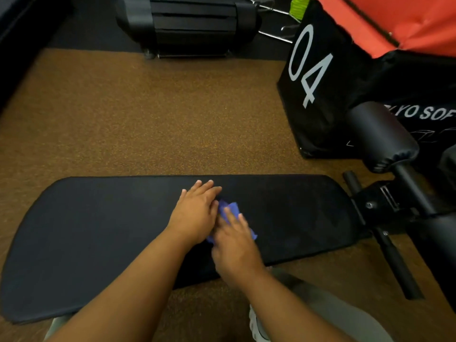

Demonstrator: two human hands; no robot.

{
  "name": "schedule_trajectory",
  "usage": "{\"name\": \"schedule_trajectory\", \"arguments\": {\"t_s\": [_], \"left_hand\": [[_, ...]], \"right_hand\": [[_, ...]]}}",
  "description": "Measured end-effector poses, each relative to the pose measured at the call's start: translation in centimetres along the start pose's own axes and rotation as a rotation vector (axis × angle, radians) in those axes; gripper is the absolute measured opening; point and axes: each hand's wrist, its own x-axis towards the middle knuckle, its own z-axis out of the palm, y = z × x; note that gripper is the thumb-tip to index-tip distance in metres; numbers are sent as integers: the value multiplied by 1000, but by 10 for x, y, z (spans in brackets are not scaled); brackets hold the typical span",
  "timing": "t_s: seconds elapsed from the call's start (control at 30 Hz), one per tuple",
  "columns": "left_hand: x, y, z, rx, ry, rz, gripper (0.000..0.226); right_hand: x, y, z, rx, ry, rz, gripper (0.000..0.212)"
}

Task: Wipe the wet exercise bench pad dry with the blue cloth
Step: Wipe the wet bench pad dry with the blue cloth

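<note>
The exercise bench pad (98, 230) lies crosswise in front of the person, its long axis running left to right, and both hands meet close to its middle, slightly toward its right half. The blue cloth (230, 211) sits bunched on the pad there, mostly covered by the hands. The right hand (235, 245) lies on top of the cloth with fingers laid forward over it, blurred, so I cannot tell whether they press flat or pinch the fabric. The left hand (197, 211) rests flat on the pad just left of the cloth, fingers straight and together, its edge touching the cloth. Since the pad stretches away on both sides of the hands, the wiping has to travel along that long axis; the right hand is better placed to sweep toward the pad's right end, beside the black roller (380, 137), while a long stretch waits to the left. No wetness is readable on the dark surface.
</note>
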Motion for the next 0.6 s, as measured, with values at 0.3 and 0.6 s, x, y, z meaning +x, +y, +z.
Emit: {"name": "schedule_trajectory", "arguments": {"t_s": [0.3, 0.6], "left_hand": [[4, 12, 14, 181, -73, -58, 45], [12, 46, 28, 196, -44, 22, 45]], "right_hand": [[-65, 142, -42, -58, 70, 379, 65], [-49, 160, -54, -133, 171, 835, 59]]}}
